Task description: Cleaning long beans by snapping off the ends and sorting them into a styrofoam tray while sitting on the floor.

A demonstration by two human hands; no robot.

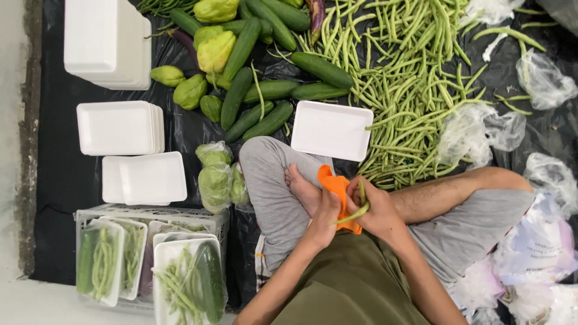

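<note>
The seated person's right hand (378, 210) grasps a slim, smooth green bean (355, 212) over the lap, against a bright orange cloth (335, 183); the left hand (325, 218) is curled beside it, grip indeterminate. An empty white foam tray (332, 129) lies just ahead, touching the loose bean heap (409, 78). A white slatted plastic crate (150, 215) at the left holds film-wrapped foam trays (188, 283) of beans and cucumber.
</note>
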